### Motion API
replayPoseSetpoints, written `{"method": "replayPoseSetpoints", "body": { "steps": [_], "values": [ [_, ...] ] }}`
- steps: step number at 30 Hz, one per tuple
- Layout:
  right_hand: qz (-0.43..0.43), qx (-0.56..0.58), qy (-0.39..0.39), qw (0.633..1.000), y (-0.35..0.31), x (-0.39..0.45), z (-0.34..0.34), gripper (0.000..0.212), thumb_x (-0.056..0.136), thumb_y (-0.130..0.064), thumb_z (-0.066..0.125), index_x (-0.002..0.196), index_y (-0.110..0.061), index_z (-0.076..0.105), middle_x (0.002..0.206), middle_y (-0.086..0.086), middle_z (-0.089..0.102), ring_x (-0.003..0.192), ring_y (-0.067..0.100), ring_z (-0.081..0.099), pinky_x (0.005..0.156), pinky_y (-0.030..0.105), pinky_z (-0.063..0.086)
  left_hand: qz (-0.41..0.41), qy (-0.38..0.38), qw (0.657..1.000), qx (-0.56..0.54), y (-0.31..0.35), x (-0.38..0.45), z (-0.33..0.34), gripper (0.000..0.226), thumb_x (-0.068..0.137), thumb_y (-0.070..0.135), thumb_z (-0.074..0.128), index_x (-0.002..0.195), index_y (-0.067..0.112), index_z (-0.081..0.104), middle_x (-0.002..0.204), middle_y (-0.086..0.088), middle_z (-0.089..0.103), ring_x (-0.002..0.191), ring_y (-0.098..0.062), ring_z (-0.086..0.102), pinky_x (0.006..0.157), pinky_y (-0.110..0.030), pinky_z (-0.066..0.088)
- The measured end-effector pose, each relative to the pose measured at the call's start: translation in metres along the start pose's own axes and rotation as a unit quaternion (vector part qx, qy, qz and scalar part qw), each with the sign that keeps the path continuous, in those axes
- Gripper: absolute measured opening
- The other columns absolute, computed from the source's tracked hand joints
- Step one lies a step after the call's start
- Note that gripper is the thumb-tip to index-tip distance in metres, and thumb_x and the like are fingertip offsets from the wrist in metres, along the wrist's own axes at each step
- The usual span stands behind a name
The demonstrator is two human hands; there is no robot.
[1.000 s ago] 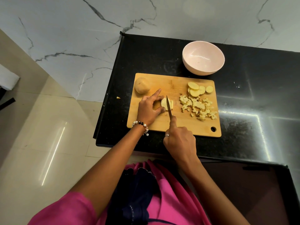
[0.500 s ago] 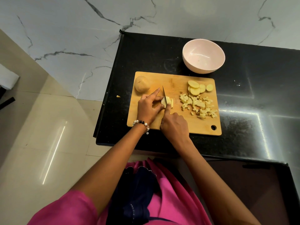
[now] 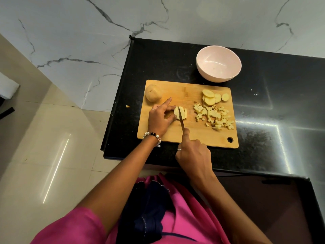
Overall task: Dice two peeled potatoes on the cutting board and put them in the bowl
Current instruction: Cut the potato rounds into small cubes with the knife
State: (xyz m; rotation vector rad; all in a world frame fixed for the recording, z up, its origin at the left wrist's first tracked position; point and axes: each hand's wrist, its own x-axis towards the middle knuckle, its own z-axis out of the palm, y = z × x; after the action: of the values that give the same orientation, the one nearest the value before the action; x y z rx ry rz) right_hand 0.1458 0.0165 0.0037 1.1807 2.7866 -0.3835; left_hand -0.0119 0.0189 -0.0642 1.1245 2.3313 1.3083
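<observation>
On the wooden cutting board (image 3: 191, 136) my left hand (image 3: 159, 118) pinches a stack of potato slices (image 3: 183, 114) between thumb and fingers, index finger pointing away. My right hand (image 3: 193, 152) grips the knife (image 3: 181, 118), forefinger along its spine, blade set in the stack. A heap of diced potato (image 3: 213, 116) lies at the board's right, with a few round slices (image 3: 212, 97) behind it. A whole peeled potato (image 3: 153, 92) sits at the board's far left corner. The pink bowl (image 3: 218, 63) stands empty behind the board.
The board lies on a black stone counter (image 3: 272, 103) whose left edge drops to a tiled floor. A small potato scrap (image 3: 127, 106) lies on the floor left of the counter. A marble wall rises behind.
The knife has been drawn back toward me through the slice stack; my right hand has moved nearer the board's front edge. My left hand keeps its hold.
</observation>
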Motion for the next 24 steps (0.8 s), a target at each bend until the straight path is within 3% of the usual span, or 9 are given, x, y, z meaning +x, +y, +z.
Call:
{"method": "replayPoseSetpoints", "body": {
  "steps": [2, 8, 11, 14, 19, 22, 24],
  "values": [
    [-0.001, -0.001, 0.007, 1.000, -0.002, 0.009, 0.001, 0.061, 0.095, -0.019, 0.036, 0.150, -0.008, 0.012, 0.087, 0.014, 0.061, 0.075, 0.034, 0.059, 0.054, 0.033, 0.035, 0.001, 0.001, 1.000, 0.004, 0.000, 0.000, -0.001, 0.067, 0.078, 0.017, 0.075, 0.138, 0.016, 0.046, 0.108, 0.007, 0.070, 0.093, -0.009, 0.046, 0.078, -0.015, 0.039],
    [-0.005, -0.017, 0.010, 1.000, -0.006, 0.026, 0.006, 0.062, 0.094, -0.015, 0.036, 0.150, -0.004, 0.011, 0.089, 0.016, 0.060, 0.074, 0.034, 0.058, 0.055, 0.034, 0.034, -0.005, 0.027, 1.000, -0.013, 0.000, -0.002, 0.000, 0.062, 0.078, 0.018, 0.076, 0.134, 0.014, 0.052, 0.101, 0.004, 0.072, 0.097, -0.014, 0.052, 0.080, -0.017, 0.042],
    [-0.018, -0.036, 0.019, 0.999, -0.008, 0.033, 0.009, 0.061, 0.094, -0.012, 0.034, 0.150, -0.001, 0.011, 0.092, 0.017, 0.061, 0.076, 0.035, 0.059, 0.056, 0.035, 0.034, -0.004, 0.036, 0.999, -0.013, 0.001, 0.000, 0.000, 0.058, 0.077, 0.018, 0.076, 0.131, 0.013, 0.055, 0.098, 0.003, 0.073, 0.094, -0.012, 0.052, 0.078, -0.012, 0.040],
    [-0.025, -0.037, 0.023, 0.999, -0.011, 0.045, 0.012, 0.059, 0.095, -0.011, 0.032, 0.149, 0.001, 0.012, 0.095, 0.018, 0.062, 0.079, 0.036, 0.060, 0.057, 0.035, 0.034, -0.007, 0.048, 0.999, -0.009, 0.002, 0.000, 0.001, 0.057, 0.076, 0.017, 0.077, 0.129, 0.012, 0.057, 0.094, 0.001, 0.074, 0.091, -0.009, 0.051, 0.079, -0.015, 0.043],
    [-0.018, -0.038, -0.021, 0.999, -0.008, 0.025, 0.011, 0.065, 0.093, -0.010, 0.034, 0.150, 0.000, 0.006, 0.087, 0.015, 0.061, 0.063, 0.029, 0.045, 0.055, 0.035, 0.033, -0.014, 0.051, 0.999, -0.001, 0.003, -0.001, 0.003, 0.057, 0.076, 0.018, 0.077, 0.130, 0.014, 0.057, 0.094, 0.002, 0.074, 0.091, -0.011, 0.053, 0.079, -0.012, 0.038],
    [-0.011, -0.031, -0.059, 0.998, -0.004, 0.006, 0.007, 0.068, 0.092, -0.011, 0.036, 0.150, -0.002, 0.002, 0.090, 0.014, 0.060, 0.067, 0.028, 0.048, 0.057, 0.034, 0.034, -0.012, 0.050, 0.999, 0.006, 0.005, -0.001, 0.003, 0.058, 0.076, 0.018, 0.077, 0.130, 0.014, 0.056, 0.096, 0.004, 0.073, 0.090, -0.014, 0.054, 0.077, -0.017, 0.041],
    [-0.007, -0.009, -0.070, 0.997, -0.003, -0.003, 0.003, 0.068, 0.091, -0.013, 0.038, 0.150, -0.005, 0.004, 0.092, 0.014, 0.060, 0.070, 0.029, 0.049, 0.058, 0.033, 0.035, -0.013, 0.045, 0.999, 0.009, 0.005, -0.002, 0.002, 0.059, 0.076, 0.018, 0.077, 0.131, 0.014, 0.056, 0.097, 0.006, 0.073, 0.088, -0.013, 0.052, 0.074, -0.012, 0.039]
  ]
}}
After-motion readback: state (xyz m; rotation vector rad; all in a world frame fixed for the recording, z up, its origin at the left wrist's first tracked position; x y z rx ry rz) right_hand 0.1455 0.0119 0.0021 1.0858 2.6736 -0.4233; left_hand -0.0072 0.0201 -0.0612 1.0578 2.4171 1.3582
